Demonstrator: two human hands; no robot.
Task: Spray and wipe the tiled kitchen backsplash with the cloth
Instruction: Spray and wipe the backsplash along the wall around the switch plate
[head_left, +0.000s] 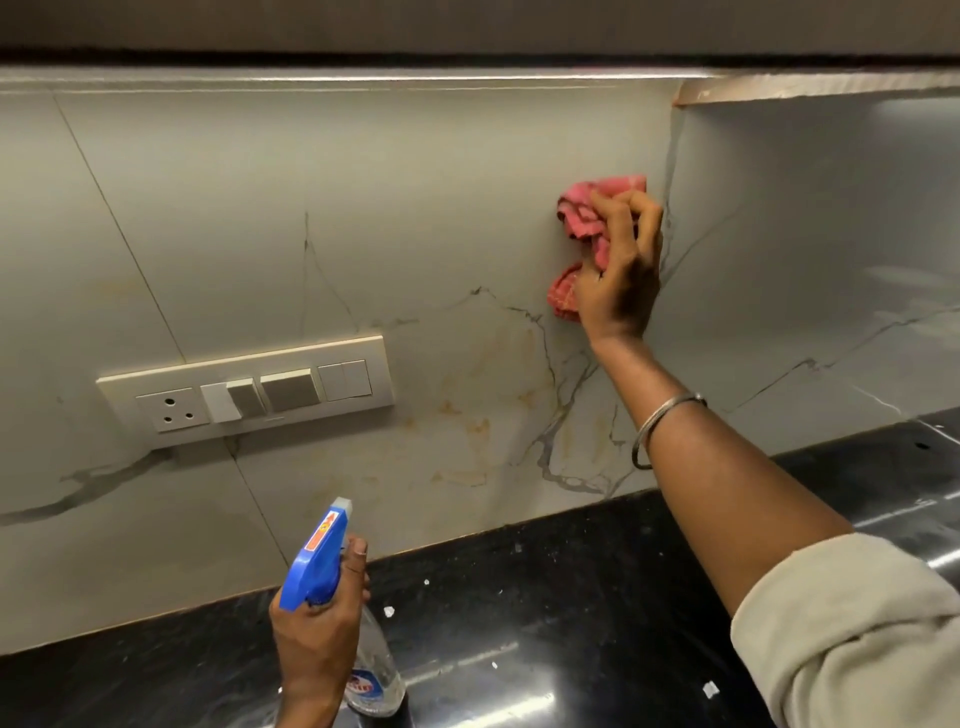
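Observation:
My right hand (621, 270) presses a crumpled red cloth (579, 210) against the marble-look tiled backsplash (389, 218), close to the inner corner where the wall turns. Part of the cloth hangs out below my palm. My left hand (314, 631) grips a clear spray bottle (374, 670) by its neck, low over the counter. The bottle's blue trigger head (317, 556) points up towards the wall, with one finger on the trigger.
A cream switch plate (249, 389) with a socket and several switches sits on the wall at the left. A black polished countertop (545, 623) runs below, speckled with white bits. A dark cabinet underside (467, 31) hangs above. A side wall (831, 260) is at the right.

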